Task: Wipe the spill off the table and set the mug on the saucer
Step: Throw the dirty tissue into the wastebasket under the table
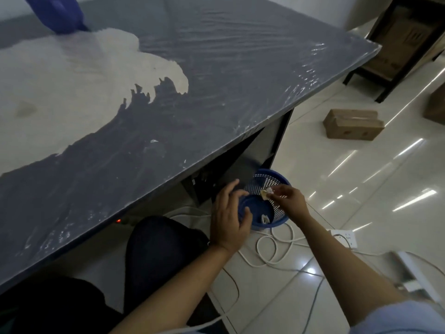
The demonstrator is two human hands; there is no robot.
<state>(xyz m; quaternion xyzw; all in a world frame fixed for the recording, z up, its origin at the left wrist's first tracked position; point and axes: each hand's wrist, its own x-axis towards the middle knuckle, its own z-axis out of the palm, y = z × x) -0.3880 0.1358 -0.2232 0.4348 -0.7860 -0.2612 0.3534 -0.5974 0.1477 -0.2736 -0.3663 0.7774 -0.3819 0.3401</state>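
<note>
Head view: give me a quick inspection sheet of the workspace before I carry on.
Surface: dark table under plastic film; large pale patch across its left part.
Job's things: soiled wad pinched over the blue mesh bin; mug and saucer not in view.
Clutter: another scrap in the bin; blue object at the table's far left.
Hands: left hand on the bin's rim; right hand holding the wad.
Cables: white cords looped on the floor; power strip.
Surroundings: glossy tiled floor, cardboard box, wooden furniture.
</note>
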